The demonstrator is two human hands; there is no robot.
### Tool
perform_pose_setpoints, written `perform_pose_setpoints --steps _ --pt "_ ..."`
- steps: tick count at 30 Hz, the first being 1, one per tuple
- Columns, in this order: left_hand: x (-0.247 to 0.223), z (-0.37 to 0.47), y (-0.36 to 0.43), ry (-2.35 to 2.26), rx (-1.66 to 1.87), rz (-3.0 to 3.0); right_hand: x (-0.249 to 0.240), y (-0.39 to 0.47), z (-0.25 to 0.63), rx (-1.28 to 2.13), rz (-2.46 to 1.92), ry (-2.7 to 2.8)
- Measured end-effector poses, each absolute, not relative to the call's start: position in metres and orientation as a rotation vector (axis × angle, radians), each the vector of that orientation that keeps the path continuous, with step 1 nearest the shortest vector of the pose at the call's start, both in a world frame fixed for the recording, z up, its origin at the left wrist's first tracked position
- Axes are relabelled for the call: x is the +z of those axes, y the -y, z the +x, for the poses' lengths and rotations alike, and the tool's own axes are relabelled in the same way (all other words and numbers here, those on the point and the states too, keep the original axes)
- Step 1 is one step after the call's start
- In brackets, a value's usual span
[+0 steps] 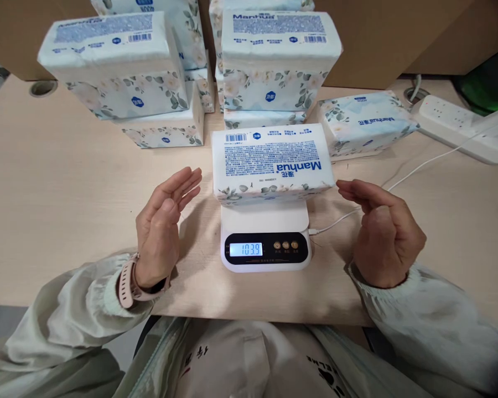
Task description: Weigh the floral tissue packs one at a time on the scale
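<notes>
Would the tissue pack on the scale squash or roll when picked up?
The tissue pack probably gives when squeezed, its wrapper looking thin. Boxy and flat-sided, it seems unlikely to roll. It looks wider than the scale, so might tip if pushed.

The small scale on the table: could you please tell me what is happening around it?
A person's left hand and right hand are open on either side of a tissue pack that rests on the scale. Neither hand grips it; the right one is near, and contact is hard to tell. The lit display appears to read 103.9. More tissue packs are stacked behind; a single pack lies at right, beside a power strip.
</notes>
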State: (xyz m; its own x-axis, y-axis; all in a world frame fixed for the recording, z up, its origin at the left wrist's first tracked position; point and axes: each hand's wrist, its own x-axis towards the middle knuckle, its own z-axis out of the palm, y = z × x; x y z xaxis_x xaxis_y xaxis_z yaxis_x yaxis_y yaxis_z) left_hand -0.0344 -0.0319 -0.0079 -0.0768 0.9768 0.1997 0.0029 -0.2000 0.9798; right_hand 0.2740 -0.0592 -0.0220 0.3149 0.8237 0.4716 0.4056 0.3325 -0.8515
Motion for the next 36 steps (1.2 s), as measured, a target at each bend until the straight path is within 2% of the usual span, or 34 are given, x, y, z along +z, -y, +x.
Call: perform_pose_setpoints --steps 13,36 --pt "-0.006 -0.034 0.031 -1.154 1.438 1.296 -0.022 0.059 0.272 0.488 -1.201 1.285" --pt "-0.005 -0.032 0.030 -1.122 1.501 1.300 -0.032 0.055 0.277 0.413 -1.152 1.328"
